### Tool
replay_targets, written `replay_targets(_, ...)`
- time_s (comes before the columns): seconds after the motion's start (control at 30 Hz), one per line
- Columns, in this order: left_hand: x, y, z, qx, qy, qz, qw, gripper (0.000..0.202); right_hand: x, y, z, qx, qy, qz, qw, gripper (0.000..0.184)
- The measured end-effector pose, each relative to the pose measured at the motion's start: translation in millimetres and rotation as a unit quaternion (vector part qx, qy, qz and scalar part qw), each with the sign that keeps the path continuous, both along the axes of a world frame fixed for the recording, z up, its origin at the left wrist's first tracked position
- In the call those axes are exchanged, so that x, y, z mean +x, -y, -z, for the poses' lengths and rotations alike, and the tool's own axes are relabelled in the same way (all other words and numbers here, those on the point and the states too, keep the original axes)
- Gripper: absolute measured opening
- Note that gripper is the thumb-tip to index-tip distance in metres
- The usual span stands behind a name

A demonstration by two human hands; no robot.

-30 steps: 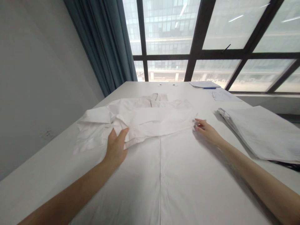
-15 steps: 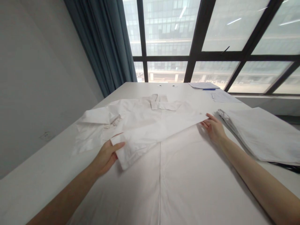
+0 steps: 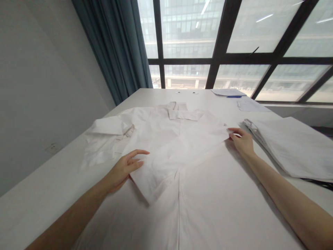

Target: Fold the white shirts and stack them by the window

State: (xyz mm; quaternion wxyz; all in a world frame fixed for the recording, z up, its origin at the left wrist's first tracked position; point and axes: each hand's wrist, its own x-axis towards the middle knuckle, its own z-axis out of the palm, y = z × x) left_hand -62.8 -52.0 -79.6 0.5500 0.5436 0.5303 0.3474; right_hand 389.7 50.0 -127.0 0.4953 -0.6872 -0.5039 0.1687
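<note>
A white shirt (image 3: 187, 194) lies spread on the white table (image 3: 39, 194), collar toward the window. One sleeve (image 3: 179, 149) is folded diagonally across the shirt's body. My left hand (image 3: 125, 168) rests at the sleeve's cuff end, fingers stretched out on the cloth. My right hand (image 3: 241, 140) lies at the sleeve's shoulder end, fingertips pressed on the fabric edge. The other sleeve (image 3: 106, 139) lies crumpled at the left.
A folded pale garment (image 3: 291, 149) lies on the table at the right. Papers (image 3: 229, 92) and a blue pen (image 3: 234, 97) sit at the far edge by the window. A dark blue curtain (image 3: 117, 48) hangs at the back left, beside a grey wall.
The sleeve has been drawn down and laid diagonally across the shirt. My left hand moved toward me and let go, its fingers now flat. My right hand shifted right to the shoulder.
</note>
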Motion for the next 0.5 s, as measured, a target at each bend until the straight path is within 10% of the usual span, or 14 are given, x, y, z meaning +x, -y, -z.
replay_targets(0.23,-3,0,8.6,0.141,-0.244,0.04,0.958,0.022,0,0,-1.0,0.012,0.12,0.009,0.993,0.032)
replay_targets(0.5,7,9,17.5,0.45,-0.367,0.122,0.805,0.017,2,-1,6.5,0.062,0.3,0.029,0.951,0.038)
